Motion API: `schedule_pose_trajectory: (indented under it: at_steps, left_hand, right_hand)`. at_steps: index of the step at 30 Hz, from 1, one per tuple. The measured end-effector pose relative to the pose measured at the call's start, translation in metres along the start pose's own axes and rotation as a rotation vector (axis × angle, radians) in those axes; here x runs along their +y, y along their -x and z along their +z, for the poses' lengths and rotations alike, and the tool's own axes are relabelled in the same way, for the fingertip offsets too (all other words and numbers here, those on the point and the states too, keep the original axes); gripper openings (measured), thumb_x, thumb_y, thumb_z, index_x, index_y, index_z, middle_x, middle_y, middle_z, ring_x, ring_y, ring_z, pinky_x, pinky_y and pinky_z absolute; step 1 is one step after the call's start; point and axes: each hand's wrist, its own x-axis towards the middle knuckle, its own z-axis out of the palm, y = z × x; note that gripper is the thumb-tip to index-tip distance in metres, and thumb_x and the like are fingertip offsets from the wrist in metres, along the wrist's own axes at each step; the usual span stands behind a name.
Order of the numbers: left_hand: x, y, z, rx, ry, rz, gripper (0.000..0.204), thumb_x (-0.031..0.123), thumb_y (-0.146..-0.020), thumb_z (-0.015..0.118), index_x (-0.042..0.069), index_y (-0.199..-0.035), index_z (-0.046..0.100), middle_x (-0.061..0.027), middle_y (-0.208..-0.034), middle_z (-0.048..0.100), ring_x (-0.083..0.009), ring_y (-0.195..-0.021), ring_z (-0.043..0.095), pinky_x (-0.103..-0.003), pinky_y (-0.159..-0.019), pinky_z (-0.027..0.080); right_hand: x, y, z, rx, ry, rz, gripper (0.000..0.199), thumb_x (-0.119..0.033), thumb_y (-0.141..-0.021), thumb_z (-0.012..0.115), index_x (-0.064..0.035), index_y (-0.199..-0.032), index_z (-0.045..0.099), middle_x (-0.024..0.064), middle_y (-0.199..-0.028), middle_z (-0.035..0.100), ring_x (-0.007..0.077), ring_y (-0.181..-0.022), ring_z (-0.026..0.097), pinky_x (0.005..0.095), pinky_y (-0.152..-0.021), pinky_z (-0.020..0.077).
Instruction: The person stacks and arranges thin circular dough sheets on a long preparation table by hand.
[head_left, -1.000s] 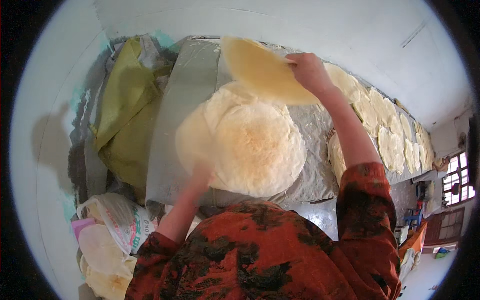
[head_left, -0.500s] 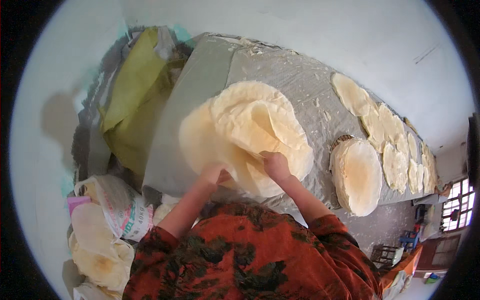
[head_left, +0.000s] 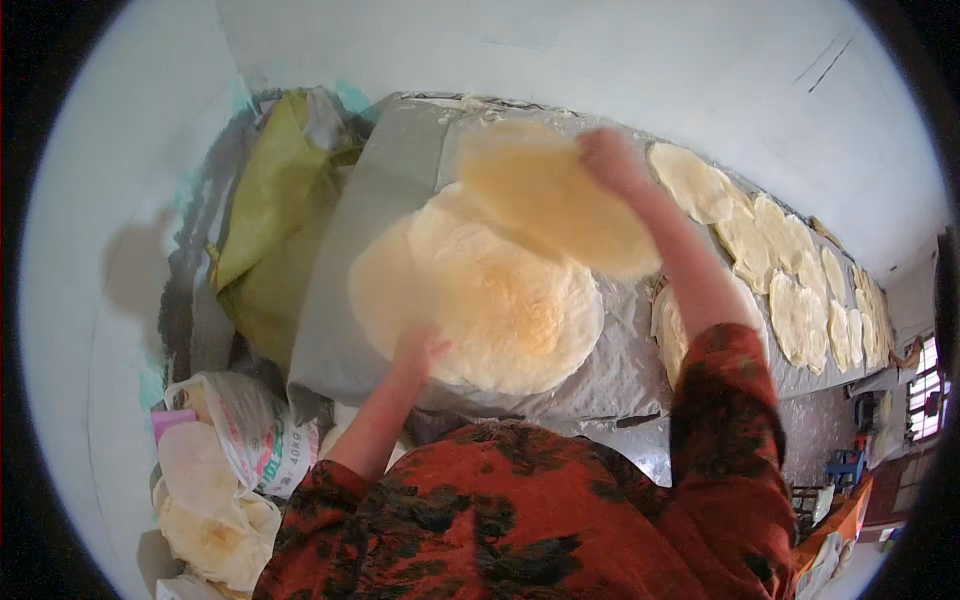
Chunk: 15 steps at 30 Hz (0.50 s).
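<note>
Above the desk (head_left: 400, 200) the right hand (head_left: 610, 160) has now lifted one flatbread (head_left: 550, 210), pinching its edge, while the left hand (head_left: 420, 350) rests spread on the stack (head_left: 490, 300), so peeling continues.

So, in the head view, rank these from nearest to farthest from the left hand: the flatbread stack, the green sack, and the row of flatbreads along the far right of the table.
1. Flatbread stack: under the left hand, touching its near edge.
2. Green sack: off to the left, beside the table.
3. Row of flatbreads: far right, along the table past the raised right arm.
</note>
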Motion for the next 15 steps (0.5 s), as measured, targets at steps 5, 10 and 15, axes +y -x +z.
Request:
schedule_pose_trajectory:
  at_steps: [5,10,15]
  left_hand:
    - [-0.003,-0.039,-0.039,0.033,0.021,0.052,0.033,0.018,-0.081,0.058,0.007,-0.109,0.044,-0.0060,-0.091,0.052,-0.0259,-0.091,0.054,-0.048,-0.079,0.048]
    - [0.016,-0.001,0.010,0.212,-0.340,-0.337,0.033,0.006,-0.073,0.063,0.005,-0.100,0.043,-0.0093,-0.086,0.052,-0.0222,-0.079,0.057,-0.038,-0.062,0.052]
    - [0.005,0.025,0.009,0.171,-0.247,-0.371,0.032,0.006,-0.074,0.062,0.002,-0.099,0.043,-0.0091,-0.082,0.053,-0.0210,-0.071,0.057,-0.035,-0.056,0.052]
  right_hand:
    - [-0.053,0.001,-0.046,0.034,0.227,-0.154,0.019,-0.010,-0.073,0.049,-0.0141,-0.085,0.064,0.0138,-0.077,0.063,0.0324,-0.076,0.062,0.0438,-0.065,0.0493]
    - [-0.021,0.121,0.094,0.013,0.070,-0.200,0.034,-0.003,-0.071,0.047,-0.0125,-0.099,0.064,0.0128,-0.083,0.064,0.0301,-0.072,0.062,0.0403,-0.063,0.0492]
    - [-0.018,0.216,0.183,-0.251,-0.063,-0.124,0.024,-0.003,-0.070,0.049,-0.0123,-0.089,0.061,0.0137,-0.075,0.061,0.0330,-0.069,0.060,0.0428,-0.060,0.0470]
